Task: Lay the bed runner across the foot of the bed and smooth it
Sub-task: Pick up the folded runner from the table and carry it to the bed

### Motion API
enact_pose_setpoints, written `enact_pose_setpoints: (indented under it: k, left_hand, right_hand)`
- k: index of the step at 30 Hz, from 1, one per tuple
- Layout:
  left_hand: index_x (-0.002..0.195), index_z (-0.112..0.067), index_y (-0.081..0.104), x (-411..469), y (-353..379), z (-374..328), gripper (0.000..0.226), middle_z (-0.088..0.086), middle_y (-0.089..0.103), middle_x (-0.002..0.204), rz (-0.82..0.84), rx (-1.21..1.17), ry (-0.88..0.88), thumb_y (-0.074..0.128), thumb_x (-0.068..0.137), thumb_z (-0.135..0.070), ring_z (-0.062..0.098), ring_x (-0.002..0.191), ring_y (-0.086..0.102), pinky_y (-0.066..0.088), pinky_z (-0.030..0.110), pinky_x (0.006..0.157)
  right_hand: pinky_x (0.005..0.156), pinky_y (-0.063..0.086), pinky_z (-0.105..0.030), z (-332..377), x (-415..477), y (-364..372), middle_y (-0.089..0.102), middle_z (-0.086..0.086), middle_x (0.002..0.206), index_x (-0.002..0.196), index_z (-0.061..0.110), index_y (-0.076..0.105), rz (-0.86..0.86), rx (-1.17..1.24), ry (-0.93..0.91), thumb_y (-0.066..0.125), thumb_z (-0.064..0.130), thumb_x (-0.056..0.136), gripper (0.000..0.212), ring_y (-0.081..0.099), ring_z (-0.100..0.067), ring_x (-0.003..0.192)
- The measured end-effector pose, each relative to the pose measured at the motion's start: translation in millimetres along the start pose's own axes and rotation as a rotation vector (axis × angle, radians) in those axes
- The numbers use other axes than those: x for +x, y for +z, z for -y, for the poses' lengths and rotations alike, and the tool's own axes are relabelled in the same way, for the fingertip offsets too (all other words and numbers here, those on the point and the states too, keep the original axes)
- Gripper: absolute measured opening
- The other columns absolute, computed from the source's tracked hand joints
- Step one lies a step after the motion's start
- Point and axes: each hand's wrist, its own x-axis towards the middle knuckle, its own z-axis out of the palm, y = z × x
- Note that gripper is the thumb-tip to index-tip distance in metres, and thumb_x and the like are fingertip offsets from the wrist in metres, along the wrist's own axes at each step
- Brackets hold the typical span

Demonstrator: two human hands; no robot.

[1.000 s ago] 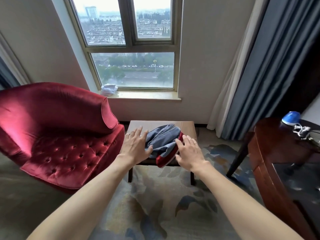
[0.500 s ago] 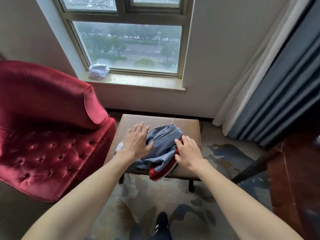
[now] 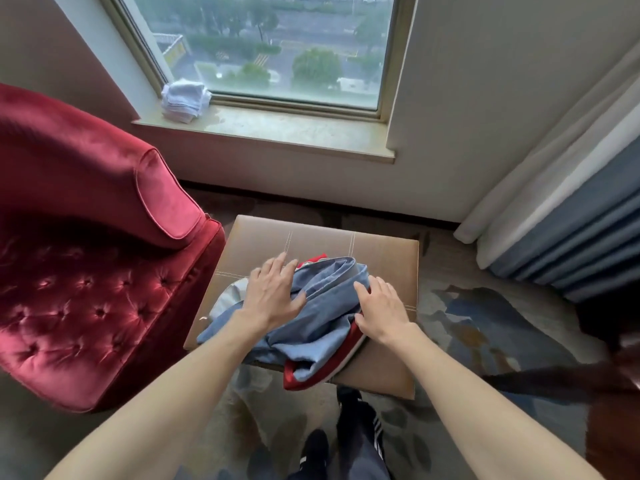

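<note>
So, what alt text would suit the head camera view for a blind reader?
A person's left hand and right hand rest on a bunched blue-and-red bed runner on a tan stool below a window. A red armchair stands at left.

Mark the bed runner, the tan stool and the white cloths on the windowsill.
bed runner [image 3: 325,320]: head view, on its blue-grey middle fold.
tan stool [image 3: 384,252]: head view, on the bare far right of its top.
white cloths [image 3: 185,100]: head view, on the top of the pile.

The left hand [image 3: 272,299] and right hand [image 3: 384,308] have bare forearms; below are dark white-striped trousers [image 3: 362,441] and a black shoe [image 3: 313,450].
</note>
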Motion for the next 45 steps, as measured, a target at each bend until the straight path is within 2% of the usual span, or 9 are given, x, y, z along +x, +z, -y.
enact_pose_setpoints:
  k: [8, 18, 22, 27, 32, 35, 37, 39, 45]
  left_hand:
    - [0.142, -0.02, 0.035, 61.9, 81.6, 13.3, 0.075, 0.012, 0.032, 0.15, 0.176, -0.058, -0.062, 0.06, 0.077, -0.047, 0.031, 0.133, 0.035, 0.035, 0.045, 0.1]
    - [0.148, -0.034, -0.011, 97.8, 208.0, 80.4, 0.122, 0.015, 0.003, 0.156, 0.487, 0.008, -0.205, 0.061, 0.059, -0.077, 0.032, 0.143, 0.008, 0.02, 0.061, 0.107]
    - [0.146, -0.035, -0.017, 93.7, 242.5, 94.0, 0.126, 0.015, 0.006, 0.155, 0.507, -0.006, -0.207, 0.061, 0.056, -0.076, 0.033, 0.141, 0.014, 0.025, 0.06, 0.104]
    - [0.148, -0.03, -0.007, 93.7, 271.1, 81.4, 0.114, 0.01, 0.02, 0.147, 0.459, -0.065, -0.232, 0.065, 0.063, -0.053, 0.032, 0.125, 0.038, 0.04, 0.047, 0.093]
    - [0.146, -0.031, 0.011, 99.7, 289.6, 79.2, 0.092, 0.007, 0.042, 0.124, 0.394, -0.066, -0.208, 0.064, 0.071, -0.035, 0.031, 0.1, 0.054, 0.045, 0.042, 0.081]
    - [0.142, -0.028, 0.029, 100.7, 293.3, 81.8, 0.077, 0.008, 0.055, 0.103, 0.315, -0.074, -0.152, 0.062, 0.072, -0.023, 0.034, 0.084, 0.061, 0.046, 0.04, 0.068]
    - [0.13, -0.026, 0.039, 98.4, 291.7, 81.3, 0.073, 0.006, 0.058, 0.079, 0.267, -0.084, -0.112, 0.068, 0.064, -0.017, 0.032, 0.063, 0.062, 0.045, 0.036, 0.051]
    - [0.123, -0.026, 0.044, 94.2, 287.1, 78.9, 0.07, 0.003, 0.055, 0.067, 0.198, -0.067, -0.095, 0.072, 0.06, -0.015, 0.029, 0.051, 0.058, 0.039, 0.031, 0.043]
    - [0.121, -0.024, 0.049, 85.0, 237.1, 83.2, 0.072, 0.005, 0.054, 0.066, 0.06, -0.078, -0.11, 0.075, 0.055, -0.011, 0.029, 0.048, 0.056, 0.041, 0.031, 0.044]
  right_hand:
    - [0.105, 0.031, -0.038, -38.0, 97.9, 52.5, 0.041, -0.017, 0.135, 0.135, 0.014, 0.038, 0.163, -0.008, -0.068, 0.064, 0.028, 0.08, 0.063, 0.036, -0.032, 0.127]
    - [0.113, 0.016, -0.049, -37.0, 195.2, 132.5, 0.001, -0.019, 0.157, 0.151, 0.022, 0.001, 0.238, -0.164, -0.204, 0.072, 0.035, 0.077, 0.103, 0.01, -0.039, 0.142]
    - [0.114, 0.011, -0.053, -33.7, 215.4, 154.0, 0.005, -0.016, 0.156, 0.151, 0.021, -0.002, 0.261, -0.222, -0.257, 0.074, 0.039, 0.073, 0.11, 0.008, -0.04, 0.142]
    - [0.106, 0.024, -0.052, -26.6, 227.5, 175.1, 0.032, -0.017, 0.141, 0.149, 0.019, 0.006, 0.221, -0.319, -0.289, 0.073, 0.036, 0.068, 0.106, 0.031, -0.036, 0.128]
    - [0.103, 0.023, -0.053, -17.7, 236.9, 193.8, 0.017, -0.024, 0.152, 0.126, 0.016, 0.042, 0.218, -0.331, -0.286, 0.071, 0.024, 0.068, 0.066, 0.017, -0.041, 0.139]
    - [0.091, 0.036, -0.054, -12.0, 235.8, 200.8, 0.061, -0.012, 0.101, 0.096, 0.013, 0.057, 0.161, -0.376, -0.339, 0.074, 0.016, 0.056, 0.044, 0.056, -0.034, 0.1]
    - [0.079, 0.043, -0.05, -11.5, 228.9, 202.5, 0.06, -0.006, 0.07, 0.077, 0.014, 0.057, 0.064, -0.348, -0.362, 0.074, 0.008, 0.049, 0.034, 0.058, -0.03, 0.068]
    - [0.075, 0.045, -0.048, -12.4, 220.3, 201.9, 0.056, -0.005, 0.061, 0.072, 0.014, 0.056, -0.026, -0.336, -0.391, 0.071, 0.004, 0.053, 0.026, 0.056, -0.03, 0.059]
    - [0.069, 0.038, -0.043, -3.3, 210.7, 168.8, 0.052, -0.005, 0.06, 0.075, 0.014, 0.053, -0.143, -0.347, -0.423, 0.068, 0.004, 0.059, 0.024, 0.051, -0.029, 0.055]
